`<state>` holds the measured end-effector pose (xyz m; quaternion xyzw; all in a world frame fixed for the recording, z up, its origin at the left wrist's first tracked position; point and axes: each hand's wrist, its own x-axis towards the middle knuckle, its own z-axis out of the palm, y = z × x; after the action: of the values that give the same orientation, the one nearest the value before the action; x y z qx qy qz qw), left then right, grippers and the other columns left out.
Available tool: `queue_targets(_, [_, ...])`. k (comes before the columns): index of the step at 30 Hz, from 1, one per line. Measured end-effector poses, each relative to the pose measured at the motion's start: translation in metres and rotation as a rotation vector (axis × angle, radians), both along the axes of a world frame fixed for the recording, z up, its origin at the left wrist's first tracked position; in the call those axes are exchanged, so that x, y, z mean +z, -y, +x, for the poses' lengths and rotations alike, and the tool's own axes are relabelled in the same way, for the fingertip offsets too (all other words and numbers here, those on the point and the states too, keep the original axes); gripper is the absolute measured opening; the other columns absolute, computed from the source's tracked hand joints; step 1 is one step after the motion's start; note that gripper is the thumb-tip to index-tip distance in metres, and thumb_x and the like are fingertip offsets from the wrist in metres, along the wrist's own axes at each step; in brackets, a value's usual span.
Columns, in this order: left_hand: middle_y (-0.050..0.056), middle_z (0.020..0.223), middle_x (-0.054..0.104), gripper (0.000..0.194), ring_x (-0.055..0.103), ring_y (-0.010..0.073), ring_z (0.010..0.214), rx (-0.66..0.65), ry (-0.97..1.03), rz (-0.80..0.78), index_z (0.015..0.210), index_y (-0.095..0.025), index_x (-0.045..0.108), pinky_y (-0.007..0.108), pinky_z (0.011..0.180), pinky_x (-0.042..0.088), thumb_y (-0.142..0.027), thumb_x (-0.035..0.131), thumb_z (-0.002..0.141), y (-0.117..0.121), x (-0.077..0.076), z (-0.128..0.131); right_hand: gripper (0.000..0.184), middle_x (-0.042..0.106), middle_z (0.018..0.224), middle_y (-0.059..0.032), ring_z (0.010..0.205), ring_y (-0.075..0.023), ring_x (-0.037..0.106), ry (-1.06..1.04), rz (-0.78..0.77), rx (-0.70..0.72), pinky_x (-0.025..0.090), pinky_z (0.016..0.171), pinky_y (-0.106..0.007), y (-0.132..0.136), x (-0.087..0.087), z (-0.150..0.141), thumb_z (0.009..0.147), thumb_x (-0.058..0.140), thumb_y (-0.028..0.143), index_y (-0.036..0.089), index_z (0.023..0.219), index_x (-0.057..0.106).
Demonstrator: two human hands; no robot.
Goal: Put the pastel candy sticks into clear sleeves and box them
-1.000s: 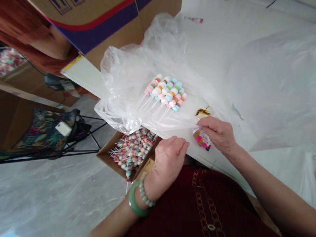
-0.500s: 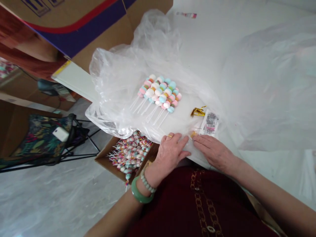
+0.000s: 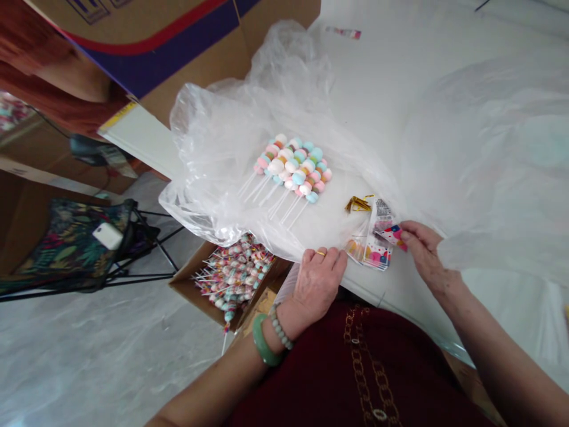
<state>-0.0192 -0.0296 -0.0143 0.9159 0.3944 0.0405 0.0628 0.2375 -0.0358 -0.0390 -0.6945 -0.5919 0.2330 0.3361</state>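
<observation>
My right hand (image 3: 424,249) pinches a small printed card (image 3: 392,235) with coloured dots between thumb and fingers. Right beside it lies a stack of similar printed cards (image 3: 377,256), some showing a black-and-white code. My left hand (image 3: 322,274) rests at the table's near edge, fingers curled and pressed together; what they hold, if anything, is hidden. Gold twist ties (image 3: 358,204) lie just beyond the cards. Farther left, several candy skewers (image 3: 296,166) of pastel pink, white and blue pieces lie in rows on clear plastic sheeting (image 3: 213,160), white sticks toward me.
An open carton (image 3: 189,284) of wrapped candy skewers (image 3: 240,276) stands below the table's left edge. A large cardboard box (image 3: 191,71) is at the back left, another person's arm (image 3: 84,77) beside it. A folding chair (image 3: 66,237) holds a white phone (image 3: 108,236).
My right hand has moved right, away from my left hand, and now holds a printed card. More of the card stack shows. My left hand has shifted slightly and its fingers have curled.
</observation>
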Motion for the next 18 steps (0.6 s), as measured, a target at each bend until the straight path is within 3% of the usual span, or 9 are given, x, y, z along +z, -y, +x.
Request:
queue_targets(4, [0.009,0.096,0.057,0.019,0.051,0.0237,0.086,0.058,-0.001,-0.024,0.097,-0.019,0.059,0.040,0.074,0.041,-0.017,0.042,0.089,-0.007,-0.009,0.003,0.030,0.070,0.094,-0.0079,0.087,-0.0263,0.064,-0.253,-0.110,-0.175,0.052,0.081,-0.048,-0.022,0.019,-0.007,0.080,0.056,0.048,0.024,0.093,0.068])
queue_targets(7, [0.010,0.104,0.056,0.017,0.050,0.0247,0.091,0.042,0.029,-0.027,0.091,-0.019,0.059,0.040,0.076,0.041,-0.016,0.043,0.088,-0.006,-0.009,0.001,0.030,0.071,0.096,-0.0074,0.089,-0.0257,0.065,-0.373,-0.183,-0.152,0.051,0.082,-0.046,-0.037,0.027,-0.004,0.080,0.052,0.050,0.026,0.090,0.067])
queue_targets(12, [0.008,0.112,0.055,0.015,0.048,0.0243,0.101,-0.120,0.041,-0.081,0.091,-0.020,0.059,0.043,0.089,0.038,-0.017,0.045,0.089,0.003,0.003,-0.003,0.023,0.072,0.100,-0.0063,0.098,-0.0284,0.063,-0.237,-0.259,-0.059,0.046,0.092,-0.049,-0.039,0.026,0.018,0.077,0.058,0.045,0.029,0.089,0.070])
queue_targets(18, [0.002,0.092,0.058,0.017,0.049,0.0198,0.095,-0.350,0.112,-0.218,0.083,-0.020,0.055,0.039,0.088,0.037,-0.018,0.040,0.092,0.001,0.002,0.001,0.024,0.071,0.098,-0.0059,0.096,-0.0306,0.062,-0.152,-0.169,-0.097,0.048,0.088,-0.050,-0.023,0.018,0.031,0.069,0.063,0.040,0.026,0.088,0.069])
